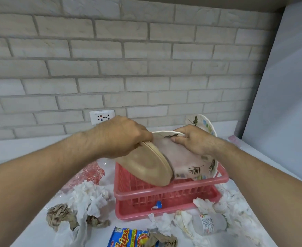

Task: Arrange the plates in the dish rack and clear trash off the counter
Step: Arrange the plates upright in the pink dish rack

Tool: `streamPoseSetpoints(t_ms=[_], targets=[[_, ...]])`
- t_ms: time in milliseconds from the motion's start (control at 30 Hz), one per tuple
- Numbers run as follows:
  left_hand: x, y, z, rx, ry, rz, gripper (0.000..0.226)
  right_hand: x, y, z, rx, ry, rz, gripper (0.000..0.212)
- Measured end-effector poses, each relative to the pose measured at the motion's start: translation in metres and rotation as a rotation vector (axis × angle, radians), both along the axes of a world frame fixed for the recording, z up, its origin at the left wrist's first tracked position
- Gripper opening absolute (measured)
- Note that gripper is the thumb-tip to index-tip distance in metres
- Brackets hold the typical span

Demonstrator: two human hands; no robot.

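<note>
Rack (164,198) partly hidden: left hand (121,138) grips tan plates (146,168), right hand (193,139) pinches leaf-print plate (191,164) above.

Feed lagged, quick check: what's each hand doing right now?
Left hand: grips the tan plates.
Right hand: grips the leaf-print plate.

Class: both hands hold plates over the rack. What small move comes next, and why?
Probably the left hand lowers the tan plates into the rack: they hang tilted, lower edge just inside it, while the right hand holds the leaf plate.
</note>
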State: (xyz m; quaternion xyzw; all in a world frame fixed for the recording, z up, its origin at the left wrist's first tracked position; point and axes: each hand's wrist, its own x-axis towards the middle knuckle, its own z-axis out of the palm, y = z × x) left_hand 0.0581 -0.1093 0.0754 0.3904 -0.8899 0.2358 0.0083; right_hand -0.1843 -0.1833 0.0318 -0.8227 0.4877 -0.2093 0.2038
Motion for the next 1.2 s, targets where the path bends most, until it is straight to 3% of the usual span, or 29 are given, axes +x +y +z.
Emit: streamPoseSetpoints(t_ms=[167,400,700,833,1200], targets=[[0.022,-0.009,-0.020,-0.246,-0.111,-0.202,0.033,-0.005,-0.006,0.012,-0.036,-0.143,-0.139,0.019],[0.021,-0.024,-0.040,-0.376,-0.179,-0.356,0.025,0.010,0.000,0.033,-0.221,-0.289,-0.374,0.019],[0.020,-0.042,-0.056,-0.309,-0.230,-0.372,0.031,0.007,0.000,0.013,-0.371,-0.028,-0.574,0.028],[0.010,-0.048,-0.059,-0.259,-0.200,-0.366,0.026,0.006,-0.001,-0.001,-0.362,-0.012,-0.601,0.026],[-0.016,-0.059,-0.061,-0.166,-0.121,-0.293,0.043,0.008,-0.008,-0.029,-0.376,0.029,-0.576,0.027]])
